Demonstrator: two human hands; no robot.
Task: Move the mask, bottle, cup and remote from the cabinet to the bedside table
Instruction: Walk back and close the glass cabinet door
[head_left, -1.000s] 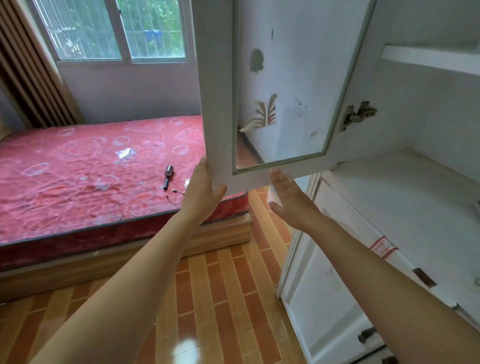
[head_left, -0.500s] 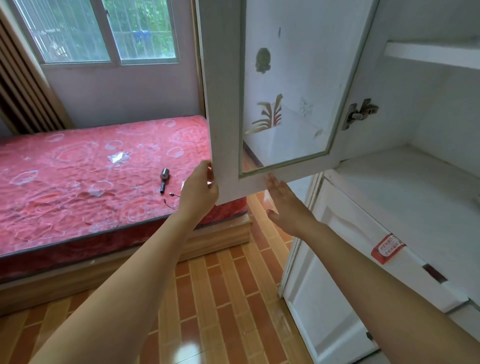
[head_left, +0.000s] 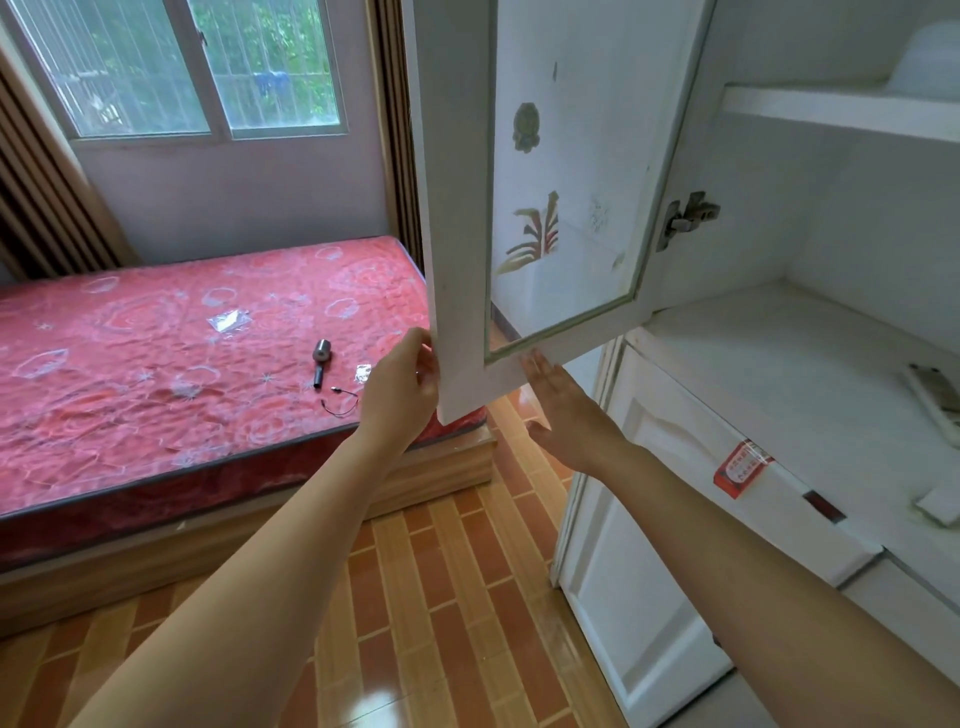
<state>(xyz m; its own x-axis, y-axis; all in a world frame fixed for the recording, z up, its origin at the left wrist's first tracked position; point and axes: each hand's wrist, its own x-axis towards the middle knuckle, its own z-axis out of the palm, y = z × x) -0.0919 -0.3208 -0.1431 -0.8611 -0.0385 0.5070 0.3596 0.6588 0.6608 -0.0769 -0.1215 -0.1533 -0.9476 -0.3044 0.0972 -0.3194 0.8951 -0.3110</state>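
At the far left the bed (head_left: 182, 374) with its red patterned mattress runs under the window (head_left: 208, 67); a small grey cylindrical gadget (head_left: 320, 358) with a thin black cable (head_left: 340, 402) lies on it, well apart from both hands.

The left hand (head_left: 402, 389) is curled round the free vertical edge of the open cabinet door (head_left: 457, 218), near its lower corner, fingers wrapped over the edge and thumb on the near side. It grips the door and nothing else.

Just right of it, the right hand (head_left: 563, 410) is flat and spread, fingers straight, with the fingertips (head_left: 532, 361) touching the door's bottom rail from below. It holds nothing. The two hands sit on either side of the door's lower corner, near each other but not touching.

Further right, the cabinet (head_left: 779, 218) stands open. On its lower shelf (head_left: 779, 374), at the far right edge of the view, lies a long flat object that looks like the remote (head_left: 932, 397), partly cut off by the frame. It is well apart from the right hand, off to that hand's right. A small white item (head_left: 937, 504) lies nearer on the same shelf; I cannot tell what it is. On the upper shelf (head_left: 831, 111) a pale rounded shape (head_left: 924, 62) shows at the top right corner, too cropped to identify.
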